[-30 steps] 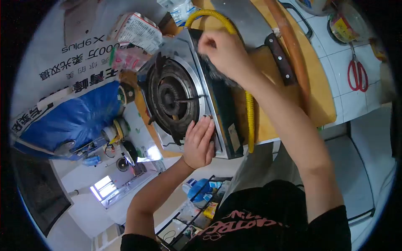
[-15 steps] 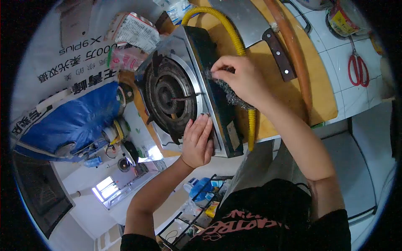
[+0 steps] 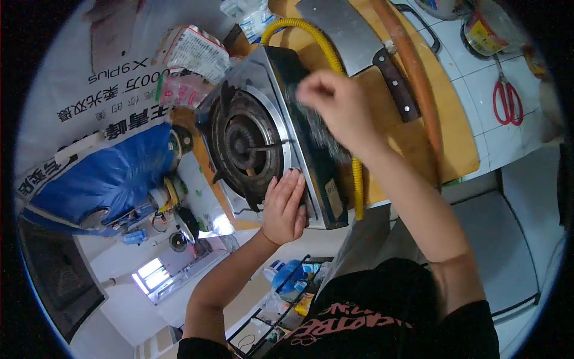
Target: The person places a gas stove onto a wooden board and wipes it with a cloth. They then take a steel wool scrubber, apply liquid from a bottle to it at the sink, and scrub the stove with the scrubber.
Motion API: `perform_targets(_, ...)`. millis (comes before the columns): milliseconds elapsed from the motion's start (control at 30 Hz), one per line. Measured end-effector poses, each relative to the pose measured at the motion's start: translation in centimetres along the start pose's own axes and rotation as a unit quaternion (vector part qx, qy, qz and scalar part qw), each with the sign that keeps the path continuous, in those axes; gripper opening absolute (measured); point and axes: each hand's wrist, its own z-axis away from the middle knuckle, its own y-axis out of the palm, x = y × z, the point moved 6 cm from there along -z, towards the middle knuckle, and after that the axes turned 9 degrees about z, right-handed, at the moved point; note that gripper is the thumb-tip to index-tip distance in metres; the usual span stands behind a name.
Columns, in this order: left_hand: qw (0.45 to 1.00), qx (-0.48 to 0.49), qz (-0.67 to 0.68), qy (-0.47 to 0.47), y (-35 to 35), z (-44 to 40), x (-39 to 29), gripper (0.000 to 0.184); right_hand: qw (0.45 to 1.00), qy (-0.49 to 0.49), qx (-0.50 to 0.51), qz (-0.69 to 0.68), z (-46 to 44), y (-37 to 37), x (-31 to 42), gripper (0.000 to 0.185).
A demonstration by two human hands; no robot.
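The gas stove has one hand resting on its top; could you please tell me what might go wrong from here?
The steel wool in the right hand might catch on the yellow hose close by. A wide stroke could knock the cleaver lying near that arm. If the left hand slips on the gas stove, the stove may shift.

Gas stove (image 3: 295,149): silver top, blackish-green side; burner (image 3: 242,140) sooty black-brown. Scouring pad (image 3: 326,139) silvery grey, motion-blurred. Hose (image 3: 357,185) bright yellow, ribbed. Board (image 3: 460,143) yellow-tan. Cleaver (image 3: 347,36): grey blade, dark brown handle, pale rivets. Scissors (image 3: 497,100) red-handled. Tiles (image 3: 529,90) white, grey-lined. Shirt (image 3: 371,299) black, pink lettering.
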Motion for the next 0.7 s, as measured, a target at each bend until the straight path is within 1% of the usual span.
perform_targets(67,1.0,-0.002,-0.004,-0.001,0.0,0.0,0.1,0.064,0.992,-0.025,-0.033,0.121,-3.8,0.2,0.6,0.011)
perform_targets(133,1.0,-0.005,-0.006,0.0,0.0,0.1,0.1,0.064,0.994,-0.027,-0.018,0.106,-5.4,1.8,0.0,0.011)
perform_targets(200,1.0,0.004,-0.005,-0.003,0.2,0.4,0.4,0.062,0.995,-0.032,-0.002,0.095,-4.8,2.3,-0.7,0.011)
perform_targets(267,1.0,0.006,-0.005,-0.007,0.2,0.4,0.5,0.06,0.994,-0.019,0.059,0.086,-1.6,1.8,-1.2,0.012)
perform_targets(300,1.0,-0.001,-0.001,-0.002,0.1,0.2,0.3,0.061,0.994,-0.021,0.061,0.087,-0.7,1.1,-1.2,0.012)
perform_targets(367,1.0,-0.008,0.004,0.003,0.0,0.2,0.3,0.064,0.986,0.038,0.141,0.078,0.7,0.9,-1.7,0.009)
perform_targets(400,1.0,-0.002,0.002,0.0,0.1,0.3,0.4,0.061,0.986,0.039,0.14,0.078,0.0,1.0,-1.9,0.009)
perform_targets(467,1.0,0.006,0.0,-0.001,0.4,0.2,0.4,0.06,0.993,-0.03,0.016,0.115,-3.5,0.4,-0.4,0.011)
perform_targets(567,1.0,0.01,0.002,-0.007,0.1,0.2,0.2,0.059,0.994,-0.005,0.012,0.109,-5.7,2.5,-0.7,0.011)
perform_targets(600,1.0,0.007,0.0,-0.003,0.0,0.1,0.1,0.062,0.994,-0.006,0.011,0.11,-5.2,2.3,-0.8,0.011)
perform_targets(667,1.0,-0.001,-0.002,0.001,-0.1,0.0,0.1,0.066,0.984,-0.047,0.039,0.167,-2.7,1.8,-0.3,0.01)
perform_targets(700,1.0,0.0,-0.001,-0.001,-0.1,0.0,0.2,0.065,0.986,0.006,0.103,0.133,-1.4,1.6,-0.7,0.008)
